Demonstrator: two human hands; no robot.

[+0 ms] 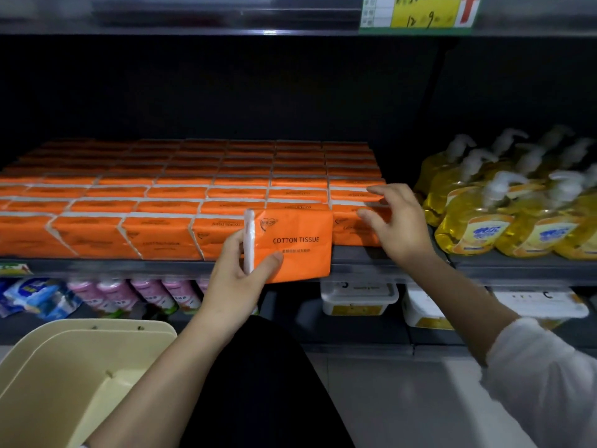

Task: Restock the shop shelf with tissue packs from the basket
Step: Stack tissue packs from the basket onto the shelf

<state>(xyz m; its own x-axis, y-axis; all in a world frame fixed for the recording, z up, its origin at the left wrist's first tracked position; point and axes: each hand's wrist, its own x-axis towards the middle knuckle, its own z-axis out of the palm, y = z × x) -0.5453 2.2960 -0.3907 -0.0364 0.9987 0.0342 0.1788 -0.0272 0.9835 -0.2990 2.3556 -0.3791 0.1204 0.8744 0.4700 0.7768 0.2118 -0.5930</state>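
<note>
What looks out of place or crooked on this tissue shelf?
Nothing spilled or damaged stands out. The shelved packs sit in tidy rows. Only the held pack, gripped by the left hand in front of the shelf edge, is out of line, not yet shelved. The right hand touches the rightmost packs.

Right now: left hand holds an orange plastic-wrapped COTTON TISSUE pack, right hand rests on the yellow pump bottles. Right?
No. In the head view the right hand touches the shelved orange tissue packs at the row's right end; the yellow pump bottles stand to its right. The left hand does hold the orange COTTON TISSUE pack.
</note>
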